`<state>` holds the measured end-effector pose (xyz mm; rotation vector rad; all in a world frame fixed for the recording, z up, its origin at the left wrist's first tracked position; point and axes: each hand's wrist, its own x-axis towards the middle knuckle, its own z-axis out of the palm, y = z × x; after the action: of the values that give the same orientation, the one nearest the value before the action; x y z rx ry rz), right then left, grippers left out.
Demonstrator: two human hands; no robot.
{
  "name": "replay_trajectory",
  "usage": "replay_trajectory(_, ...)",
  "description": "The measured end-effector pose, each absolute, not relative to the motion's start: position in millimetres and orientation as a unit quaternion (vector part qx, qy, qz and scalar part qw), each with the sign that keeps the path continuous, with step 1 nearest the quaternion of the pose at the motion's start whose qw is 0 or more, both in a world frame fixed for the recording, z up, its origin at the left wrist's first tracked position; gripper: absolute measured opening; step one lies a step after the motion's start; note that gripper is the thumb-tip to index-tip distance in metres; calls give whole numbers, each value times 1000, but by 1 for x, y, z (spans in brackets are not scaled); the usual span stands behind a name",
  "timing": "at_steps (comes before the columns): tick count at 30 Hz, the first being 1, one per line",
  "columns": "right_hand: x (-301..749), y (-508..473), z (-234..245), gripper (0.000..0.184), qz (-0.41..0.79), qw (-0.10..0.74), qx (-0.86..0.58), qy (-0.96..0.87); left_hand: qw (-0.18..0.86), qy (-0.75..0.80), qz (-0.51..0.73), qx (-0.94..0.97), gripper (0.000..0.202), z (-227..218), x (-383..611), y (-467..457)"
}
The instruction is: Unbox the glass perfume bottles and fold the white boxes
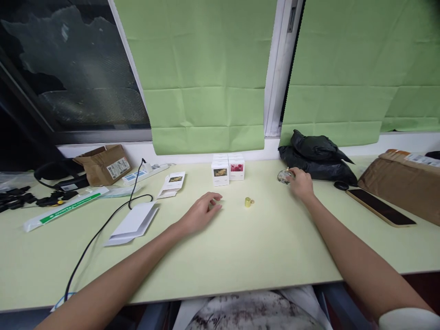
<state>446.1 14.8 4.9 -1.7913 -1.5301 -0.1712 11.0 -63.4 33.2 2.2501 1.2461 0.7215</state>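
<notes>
My right hand (301, 183) has its fingers closed at the right side of a round, clear, glass-like object (283, 177) near the black plastic bags; the fingertips partly cover it. Resting low over the table left of centre, my left hand (202, 211) holds nothing, its fingers loosely curved and the thumb apart. Between the hands stand a small gold cap (247, 202) and a tiny gold ring-like piece (252, 201). Behind them is a group of small white boxes (220, 176) with flower pictures on their fronts. An opened, flattened white box (173, 181) lies to their left.
A folded white card (134, 222) and a black cable (99, 233) lie at left. Farther back are a brown carton (103, 165) and a power strip (146, 173). Black bags (318, 160), a phone (380, 207) and a large brown parcel (402, 183) sit at right.
</notes>
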Motion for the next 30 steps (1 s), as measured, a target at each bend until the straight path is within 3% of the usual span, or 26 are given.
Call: replay_trajectory(30, 442, 15, -1, 42, -82, 353, -719, -594, 216, 401, 247, 855, 37, 32, 7, -62)
